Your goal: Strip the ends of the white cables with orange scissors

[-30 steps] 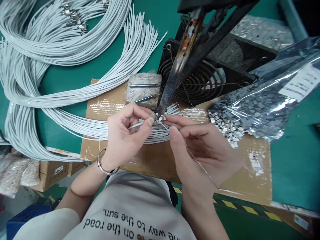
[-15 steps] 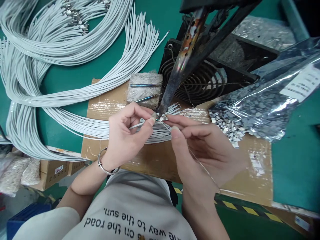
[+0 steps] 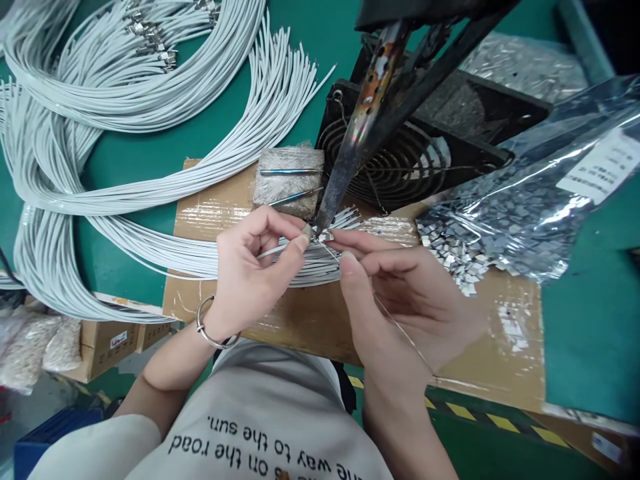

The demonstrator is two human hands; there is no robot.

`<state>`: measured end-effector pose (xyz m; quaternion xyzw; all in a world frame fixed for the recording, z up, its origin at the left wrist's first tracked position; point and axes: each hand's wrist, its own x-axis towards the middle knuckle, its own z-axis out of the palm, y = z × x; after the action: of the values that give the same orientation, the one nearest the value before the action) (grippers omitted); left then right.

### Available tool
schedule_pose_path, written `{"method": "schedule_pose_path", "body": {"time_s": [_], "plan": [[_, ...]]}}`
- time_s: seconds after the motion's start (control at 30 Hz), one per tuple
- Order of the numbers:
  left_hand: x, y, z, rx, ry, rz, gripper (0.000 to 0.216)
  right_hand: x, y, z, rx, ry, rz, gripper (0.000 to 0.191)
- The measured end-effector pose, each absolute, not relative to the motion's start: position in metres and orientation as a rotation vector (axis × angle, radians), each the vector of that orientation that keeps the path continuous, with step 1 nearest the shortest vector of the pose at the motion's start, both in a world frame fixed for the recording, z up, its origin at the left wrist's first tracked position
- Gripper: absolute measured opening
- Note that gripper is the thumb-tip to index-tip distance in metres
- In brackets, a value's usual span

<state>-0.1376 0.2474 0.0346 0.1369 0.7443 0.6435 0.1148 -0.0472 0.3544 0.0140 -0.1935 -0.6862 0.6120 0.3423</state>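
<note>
My left hand (image 3: pixel 265 267) pinches a white wire (image 3: pixel 273 252) close to its end, thumb against forefinger. A small metal piece (image 3: pixel 326 236) sits just beyond those fingertips, at the tip of a soldering iron (image 3: pixel 345 173) that slants down from above. Between the thumb and forefinger of my right hand (image 3: pixel 395 293) is a thin solder wire (image 3: pixel 400 327). Its front end reaches the iron's tip, and its tail trails down past my wrist. The right fingertips touch or nearly touch the metal piece. The exact joint is too small to make out.
White wire bundles (image 3: pixel 125 193) curve across the left, some with metal ends. A wrapped block (image 3: pixel 289 175) carries two thin metal rods. Behind the iron lies a black fan (image 3: pixel 400 160). A plastic bag (image 3: pixel 530 213) spills small metal pieces (image 3: pixel 450 250) onto the cardboard (image 3: pixel 515 360).
Both hands stay almost in place, still holding the wire and the solder wire at the iron's tip. The view has shifted very slightly.
</note>
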Motion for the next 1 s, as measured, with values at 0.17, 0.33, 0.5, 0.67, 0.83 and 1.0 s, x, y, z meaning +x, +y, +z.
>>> {"method": "schedule_pose_path", "body": {"time_s": [0.17,0.33,0.5,0.67,0.83,1.0], "plan": [[-0.1382,0.2481,0.0349,0.409,2.182,1.882,0.012,-0.0476,0.3541,0.0144,-0.517,-1.775,1.614,0.017],[-0.1388,0.249,0.0346,0.395,2.173,1.89,0.013,-0.0481,0.3543,0.0143,-0.51,-1.761,1.609,0.016],[-0.1383,0.2487,0.0346,0.373,2.161,1.885,0.013,-0.0476,0.3548,0.014,-0.501,-1.767,1.607,0.015],[-0.138,0.2488,0.0339,0.375,2.16,1.896,0.013,-0.0475,0.3553,0.0132,-0.5,-1.766,1.611,0.016],[-0.1385,0.2498,0.033,0.347,2.149,1.913,0.013,-0.0479,0.3548,0.0123,-0.496,-1.761,1.619,0.016],[-0.1377,0.25,0.0332,0.323,2.141,1.932,0.013,-0.0481,0.3546,0.0116,-0.496,-1.755,1.621,0.016]]}}
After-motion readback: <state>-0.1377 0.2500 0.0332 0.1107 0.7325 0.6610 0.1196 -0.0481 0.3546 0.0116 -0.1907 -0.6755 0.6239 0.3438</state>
